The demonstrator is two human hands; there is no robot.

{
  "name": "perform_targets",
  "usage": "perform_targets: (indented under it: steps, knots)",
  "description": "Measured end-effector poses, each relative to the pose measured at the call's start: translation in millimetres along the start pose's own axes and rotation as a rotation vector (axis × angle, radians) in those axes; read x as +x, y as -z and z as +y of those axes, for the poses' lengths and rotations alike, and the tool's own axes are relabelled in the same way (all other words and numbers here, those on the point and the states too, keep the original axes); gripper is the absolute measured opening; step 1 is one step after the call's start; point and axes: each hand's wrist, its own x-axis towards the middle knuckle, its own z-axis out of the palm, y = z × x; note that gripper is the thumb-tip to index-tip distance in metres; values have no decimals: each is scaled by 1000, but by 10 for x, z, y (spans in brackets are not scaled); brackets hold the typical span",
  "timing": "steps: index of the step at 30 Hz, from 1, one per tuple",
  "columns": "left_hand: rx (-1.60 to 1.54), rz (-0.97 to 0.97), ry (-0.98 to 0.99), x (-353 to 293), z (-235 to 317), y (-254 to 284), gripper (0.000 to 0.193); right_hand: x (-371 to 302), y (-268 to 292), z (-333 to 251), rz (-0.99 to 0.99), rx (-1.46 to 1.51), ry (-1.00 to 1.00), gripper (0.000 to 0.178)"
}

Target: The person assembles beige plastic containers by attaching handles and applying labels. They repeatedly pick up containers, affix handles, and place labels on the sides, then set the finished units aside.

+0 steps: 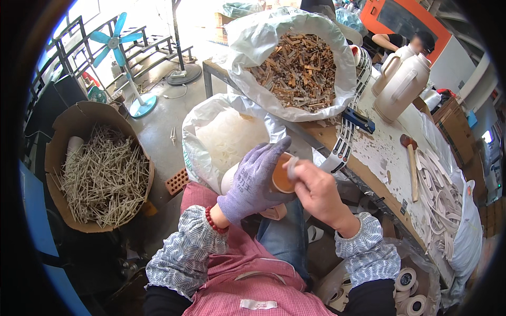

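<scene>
My left hand (256,181), in a lavender work glove, is wrapped round a white jug body (229,180) held tilted over my lap. Its open end, with an orange inside (283,174), is turned toward my right hand. My bare right hand (318,190) pinches a small translucent plastic piece (291,167) at the rim of that opening; motion blurs it a little. Below the glove a pale pinkish part (275,212) sticks out, perhaps the jug's handle. Just beyond my hands stands an open white bag (197,118) of translucent plastic pieces (232,138).
On the worktable (377,152) are a large bag of brown strips (300,71), two cream jugs (403,87), a hammer (411,166) and pale straps (435,203). A carton (100,229) of thin parts stands left, near a blue fan (113,43). A person (421,42) is at far right.
</scene>
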Motion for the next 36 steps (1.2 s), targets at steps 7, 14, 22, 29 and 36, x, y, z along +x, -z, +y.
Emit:
perform_targets:
  steps: [7,14,22,29,36]
  knots:
    - [-30,-55,-19,-136,19,-12,96,21,-75,-136,-301,-267,56,6]
    - [-28,-29,-70,-188,57,-37,92,-56,-83,-43,-418,-395,62,7]
    - [-13,-54,-124,-242,118,-100,88,-173,-110,-60,-391,-455,-52,6]
    - [-1,-66,-116,-211,171,-170,87,-266,-86,19,-311,-387,-64,11]
    - [-1,-86,-166,-200,221,-221,80,-62,311,20,-738,-1,-156,18]
